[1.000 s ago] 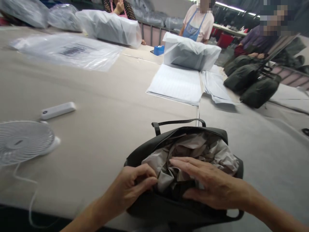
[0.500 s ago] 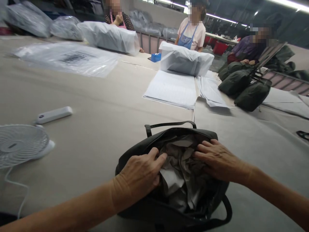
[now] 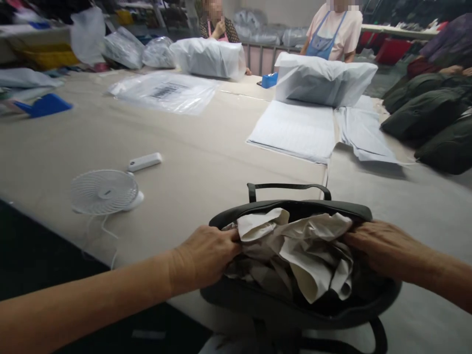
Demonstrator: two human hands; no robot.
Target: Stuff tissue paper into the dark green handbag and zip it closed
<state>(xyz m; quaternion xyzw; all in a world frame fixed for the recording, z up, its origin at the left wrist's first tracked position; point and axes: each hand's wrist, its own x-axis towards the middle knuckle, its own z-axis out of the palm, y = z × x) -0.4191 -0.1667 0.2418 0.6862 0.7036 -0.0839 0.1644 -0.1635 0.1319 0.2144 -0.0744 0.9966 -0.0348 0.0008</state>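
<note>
A dark handbag (image 3: 287, 314) stands on the table with its mouth open and its two handles to front and back. Crumpled off-white paper (image 3: 313, 255) bulges out of the opening. At the left end of the mouth, my left hand (image 3: 210, 253) is closed on the edge of the paper, its fingertips partly hidden. My right hand (image 3: 387, 248) reaches in from the right end, fingers bent round the paper there and mostly out of sight.
To the left are a small white fan (image 3: 105, 191) and a white oblong device (image 3: 145, 162). White sheets (image 3: 295, 130), a wrapped bag (image 3: 324, 81), a blue tape dispenser (image 3: 47, 104) and dark bags (image 3: 424, 113) lie further off. Co-workers stand across the table.
The crumpled paper has risen higher in the bag's mouth. My hands have moved apart toward the bag's two ends. The view has swung left.
</note>
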